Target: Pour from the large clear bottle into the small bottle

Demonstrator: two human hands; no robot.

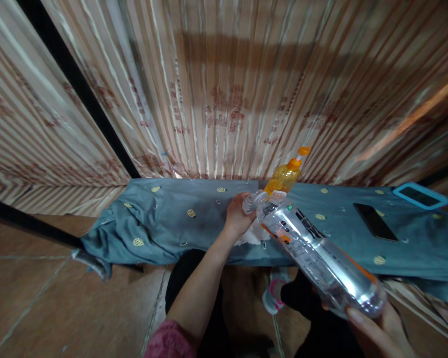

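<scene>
The right hand [377, 330] is wrapping its fingers around the bottom of a big clear bottle [317, 253] and is holding it tipped, with the neck pointing away toward the bench. The left hand [239, 216] is reaching out to the bottle's top end and is closing around something small and clear there, maybe the cap, but it is too blurry to be sure. Under that hand a white cloth [252, 234] is lying on the blue sheet [194, 219] that is covering the bench. Just behind the bottle's neck an orange bottle [285, 176] is standing up. Farther right, a black phone [375, 221] and a blue-edged phone [420, 195] are lying flat on the sheet
</scene>
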